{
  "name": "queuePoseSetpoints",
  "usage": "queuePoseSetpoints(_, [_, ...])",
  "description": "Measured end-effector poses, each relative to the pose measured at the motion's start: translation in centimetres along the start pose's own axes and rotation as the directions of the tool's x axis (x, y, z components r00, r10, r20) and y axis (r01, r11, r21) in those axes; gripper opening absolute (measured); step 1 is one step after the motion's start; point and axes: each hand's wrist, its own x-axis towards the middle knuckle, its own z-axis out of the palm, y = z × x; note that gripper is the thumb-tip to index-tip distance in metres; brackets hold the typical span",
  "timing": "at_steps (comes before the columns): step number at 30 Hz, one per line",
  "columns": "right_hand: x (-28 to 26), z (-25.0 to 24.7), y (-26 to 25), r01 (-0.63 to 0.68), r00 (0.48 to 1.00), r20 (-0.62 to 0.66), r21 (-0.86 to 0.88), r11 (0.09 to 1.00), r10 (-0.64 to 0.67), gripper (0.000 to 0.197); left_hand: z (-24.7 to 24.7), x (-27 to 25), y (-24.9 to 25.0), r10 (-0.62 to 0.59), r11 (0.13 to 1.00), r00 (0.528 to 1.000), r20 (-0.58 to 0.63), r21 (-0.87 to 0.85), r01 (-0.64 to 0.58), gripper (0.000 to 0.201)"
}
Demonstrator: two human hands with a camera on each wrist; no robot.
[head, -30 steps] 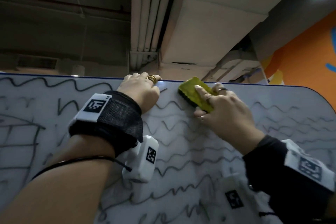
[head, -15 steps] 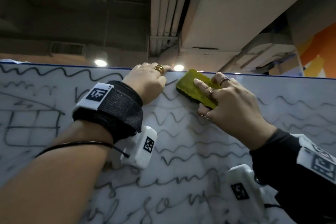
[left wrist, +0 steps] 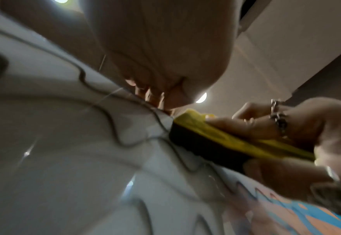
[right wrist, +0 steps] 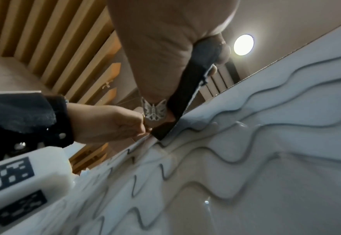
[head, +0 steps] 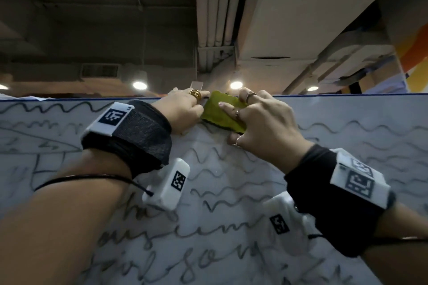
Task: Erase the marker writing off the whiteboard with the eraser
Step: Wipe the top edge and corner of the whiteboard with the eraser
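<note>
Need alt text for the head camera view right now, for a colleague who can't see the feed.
The right hand presses a yellow eraser against the top edge of a whiteboard covered in wavy black marker lines. The left hand, wearing a gold ring, grips the board's top edge just beside the eraser. Above are ceiling ducts and round lights.

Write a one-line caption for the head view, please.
Right hand presses a yellow eraser against the whiteboard at its top edge, beside the left hand.
</note>
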Motion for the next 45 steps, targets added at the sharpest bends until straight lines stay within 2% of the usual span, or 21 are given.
queuePoseSetpoints(2, [0.1, -0.3, 0.3, 0.014, 1.000, 0.009, 0.007, 1.000, -0.014, 0.061, -1.1, -0.1, -0.7, -0.077, 0.992, 0.997, 0.004, 0.095, 0.077, 0.052])
queuePoseSetpoints(5, [-0.7, -0.5, 1.5, -0.007, 0.999, 0.037, 0.021, 1.000, 0.006, 0.061, -2.6, -0.8, -2.9, -0.194, 0.964, 0.981, -0.027, 0.178, 0.196, 0.047])
queuePoseSetpoints(9, [0.2, -0.4, 0.0, -0.012, 1.000, -0.013, 0.068, 0.998, 0.012, 0.060, -2.4, -2.4, -5.7, -0.210, 0.945, 0.973, -0.092, 0.235, 0.227, 0.050])
queuePoseSetpoints(14, [2.8, -0.1, -3.9, 0.069, 0.997, -0.035, 0.050, 0.996, -0.068, 0.056, -1.9, -3.7, -7.1, -0.192, 0.980, 0.977, -0.097, 0.029, 0.196, 0.071])
queuePoseSetpoints(17, [2.4, -0.7, -3.1, 0.074, 0.997, -0.010, 0.064, 0.995, -0.074, 0.057, -2.2, -4.1, -7.8, -0.177, 0.984, 0.975, -0.132, -0.042, 0.172, 0.068])
queuePoseSetpoints(21, [0.9, -1.7, -1.6, 0.038, 0.999, 0.029, 0.032, 0.999, -0.039, 0.056, -2.4, -4.9, -9.3, -0.178, 0.984, 0.973, -0.149, -0.010, 0.179, 0.064])
queuePoseSetpoints(27, [4.1, -1.8, -6.5, 0.158, 0.987, -0.014, 0.034, 0.987, -0.158, 0.047, -3.2, -5.1, -8.9, -0.243, 0.965, 0.962, -0.123, -0.129, 0.227, 0.064])
queuePoseSetpoints(31, [4.4, -1.3, -8.0, 0.172, 0.985, -0.019, 0.102, 0.980, -0.171, 0.040, -3.2, -5.6, -8.1, -0.269, 0.939, 0.954, -0.135, -0.256, 0.229, 0.062])
queuePoseSetpoints(33, [3.5, -1.5, -6.7, 0.165, 0.986, -0.009, 0.130, 0.978, -0.165, 0.042, -2.9, -5.4, -8.2, -0.296, 0.941, 0.943, -0.151, -0.214, 0.261, 0.067])
queuePoseSetpoints(36, [2.6, -1.6, -5.2, 0.152, 0.988, -0.017, 0.084, 0.985, -0.151, 0.047, -2.9, -5.5, -8.0, -0.317, 0.943, 0.933, -0.169, -0.156, 0.293, 0.073])
queuePoseSetpoints(41, [4.5, -1.0, -7.7, 0.161, 0.984, -0.091, 0.099, 0.982, -0.152, 0.043, -2.7, -5.6, -7.9, -0.312, 0.923, 0.931, -0.191, -0.294, 0.249, 0.070])
queuePoseSetpoints(43, [5.4, -0.7, -8.8, 0.184, 0.980, -0.100, 0.093, 0.979, -0.174, 0.043, -2.3, -5.3, -8.4, -0.345, 0.901, 0.914, -0.212, -0.346, 0.261, 0.055])
queuePoseSetpoints(45, [5.2, -0.6, -8.7, 0.165, 0.985, -0.072, 0.129, 0.978, -0.157, 0.046, -2.1, -5.1, -8.6, -0.405, 0.843, 0.892, -0.199, -0.458, 0.281, 0.038])
